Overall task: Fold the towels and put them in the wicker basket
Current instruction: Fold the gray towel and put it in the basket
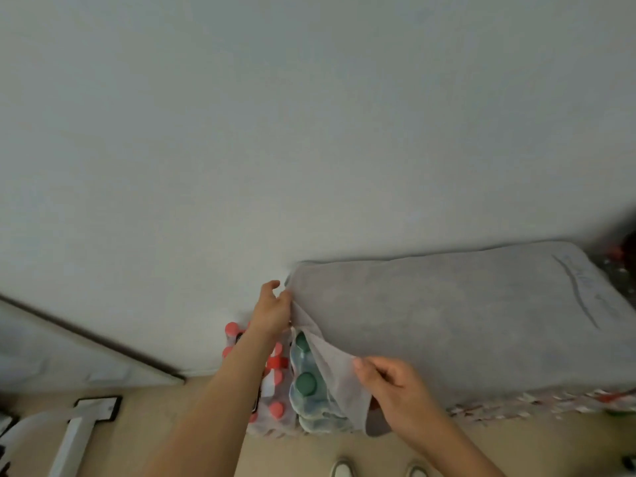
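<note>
A gray towel [464,321] lies spread out flat over a low, boxy stack next to a plain white wall [309,132]. The towel looks soft and a bit fuzzy. It has a long rectangle shape, and there are a few dark wavy lines near its far right end.

The left hand [272,311] is at the far left corner of the towel. Its grip is closed on the edge, with the cloth pinched between the thumb and fingers. The right hand [395,383] holds the near left corner. Its grip is also clamped on the cloth, and the fingers are curled. Between the two hands the towel's edge is lifted, and it hangs in soft folds.

Under the lifted edge are bottles wrapped in shiny clear plastic. Some bottles have round pink caps [277,409], and others have round green caps [306,383]. A red and white patterned edge [516,407] shows below the towel's near side.

The floor [516,442] is smooth and beige. Two white shoe tips [342,469] show at the bottom. A flat white shape with a dark rim [79,432] lies on the floor to the left.
</note>
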`<state>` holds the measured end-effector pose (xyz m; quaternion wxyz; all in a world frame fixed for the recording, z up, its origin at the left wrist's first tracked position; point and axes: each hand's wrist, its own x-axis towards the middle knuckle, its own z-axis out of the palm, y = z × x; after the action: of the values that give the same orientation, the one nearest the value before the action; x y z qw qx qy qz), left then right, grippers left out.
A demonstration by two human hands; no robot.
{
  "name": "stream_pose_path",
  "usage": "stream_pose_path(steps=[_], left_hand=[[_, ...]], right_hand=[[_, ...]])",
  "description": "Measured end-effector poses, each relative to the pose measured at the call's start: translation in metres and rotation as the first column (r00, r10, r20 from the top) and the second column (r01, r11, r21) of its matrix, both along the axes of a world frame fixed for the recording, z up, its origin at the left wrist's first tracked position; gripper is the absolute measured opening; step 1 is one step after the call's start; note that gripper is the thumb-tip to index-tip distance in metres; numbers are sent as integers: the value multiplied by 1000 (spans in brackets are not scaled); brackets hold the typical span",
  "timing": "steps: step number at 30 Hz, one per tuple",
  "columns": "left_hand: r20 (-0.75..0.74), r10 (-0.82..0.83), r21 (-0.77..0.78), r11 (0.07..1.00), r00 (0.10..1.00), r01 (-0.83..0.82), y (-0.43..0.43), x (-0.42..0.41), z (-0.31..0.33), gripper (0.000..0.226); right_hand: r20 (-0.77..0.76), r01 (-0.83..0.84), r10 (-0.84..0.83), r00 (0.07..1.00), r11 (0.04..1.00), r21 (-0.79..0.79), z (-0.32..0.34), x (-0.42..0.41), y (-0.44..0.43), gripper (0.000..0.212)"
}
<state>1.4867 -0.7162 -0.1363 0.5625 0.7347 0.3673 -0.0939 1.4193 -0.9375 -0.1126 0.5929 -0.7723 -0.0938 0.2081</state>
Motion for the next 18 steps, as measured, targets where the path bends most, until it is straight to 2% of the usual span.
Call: stream_pose_path(steps=[3, 6, 9, 12, 13, 16, 18], left_hand=[[20, 69, -3, 998, 997, -69, 3, 16, -9, 54], [65, 151, -50, 988, 986, -148, -1, 25, -5, 46], [82, 78, 21, 997, 994, -80, -6, 27, 3, 33], [97, -40, 122, 992, 994, 28, -8, 26, 8, 36], [91, -70, 130, 990, 993, 58, -6, 26, 9, 40], [63, -94, 130, 988, 994, 85, -5, 29, 11, 43], [101, -77, 154, 986, 992, 61, -9, 33, 20, 37]], right_hand=[[-76, -85, 92, 993, 992, 90, 5, -1, -13, 48], [-65, -149, 152, 986, 988, 43, 10, -3, -22, 43], [-88, -99, 98, 991, 995, -2, 12, -1, -29, 32], [-100, -32, 30, 995, 999, -14, 15, 4, -37, 2], [-74, -26, 22, 997, 999, -47, 17, 6, -39, 2], [-24, -30, 27, 999, 993, -117, 18, 8, -47, 28], [13, -10, 12, 1000, 992, -128, 19, 9, -54, 28]])
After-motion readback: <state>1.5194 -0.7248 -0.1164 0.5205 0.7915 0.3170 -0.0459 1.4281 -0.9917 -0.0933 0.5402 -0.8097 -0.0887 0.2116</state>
